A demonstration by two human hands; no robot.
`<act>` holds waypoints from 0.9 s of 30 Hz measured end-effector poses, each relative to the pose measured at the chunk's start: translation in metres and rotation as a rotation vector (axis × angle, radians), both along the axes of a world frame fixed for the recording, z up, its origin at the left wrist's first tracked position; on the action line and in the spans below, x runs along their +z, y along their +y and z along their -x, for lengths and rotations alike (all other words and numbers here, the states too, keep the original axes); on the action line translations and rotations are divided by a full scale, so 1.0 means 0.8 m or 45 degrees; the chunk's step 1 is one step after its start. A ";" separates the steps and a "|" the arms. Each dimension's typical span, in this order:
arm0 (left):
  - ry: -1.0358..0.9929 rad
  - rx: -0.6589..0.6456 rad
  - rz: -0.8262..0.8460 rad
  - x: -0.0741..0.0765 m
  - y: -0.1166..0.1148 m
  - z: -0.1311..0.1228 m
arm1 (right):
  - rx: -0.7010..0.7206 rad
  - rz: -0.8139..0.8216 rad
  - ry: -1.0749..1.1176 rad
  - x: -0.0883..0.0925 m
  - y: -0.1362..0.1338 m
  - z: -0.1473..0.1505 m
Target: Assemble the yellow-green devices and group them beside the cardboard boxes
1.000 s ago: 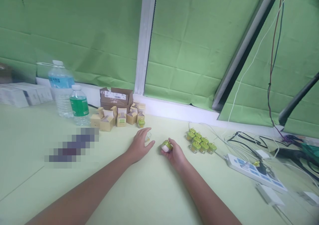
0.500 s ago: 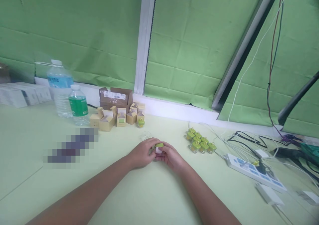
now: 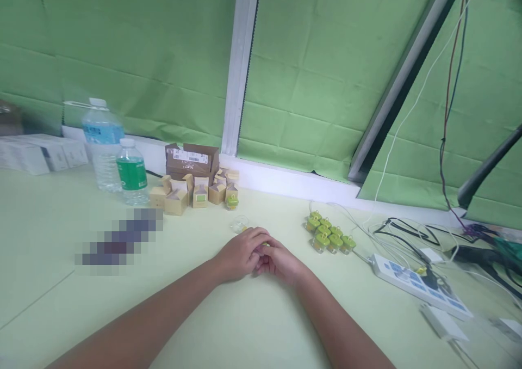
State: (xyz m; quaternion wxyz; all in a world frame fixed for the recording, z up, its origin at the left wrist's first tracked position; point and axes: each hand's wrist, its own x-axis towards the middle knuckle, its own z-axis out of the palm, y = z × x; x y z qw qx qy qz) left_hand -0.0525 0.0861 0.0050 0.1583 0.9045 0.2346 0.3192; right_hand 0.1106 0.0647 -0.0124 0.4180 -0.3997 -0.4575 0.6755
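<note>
My left hand [image 3: 240, 256] and my right hand [image 3: 282, 261] meet over the table, fingers curled together around a small green lid [image 3: 265, 244]. Only a sliver of green shows between the fingers; the rest is covered. Just beyond my left hand lies a clear plastic piece [image 3: 238, 225]. To the right stand several small clear jars with green lids [image 3: 322, 241], grouped close together, each lid topped by a loop. One more green-lidded jar [image 3: 232, 202] stands by the small cardboard boxes.
Several small open boxes [image 3: 176, 202] stand in front of a brown carton [image 3: 191, 162]. A green-labelled water bottle [image 3: 132, 174] and a larger bottle [image 3: 101, 146] are at left. A white power strip [image 3: 422, 286] and tangled cables lie right. A blurred patch [image 3: 120, 238] covers something at left.
My fingers have closed further over the green-and-white piece, so its white part is now hidden and little green shows. The view has shifted slightly; the jars and boxes stay put.
</note>
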 end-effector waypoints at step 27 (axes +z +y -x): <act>-0.158 0.049 0.412 -0.003 0.008 0.005 | -0.219 -0.036 -0.058 0.004 -0.001 0.005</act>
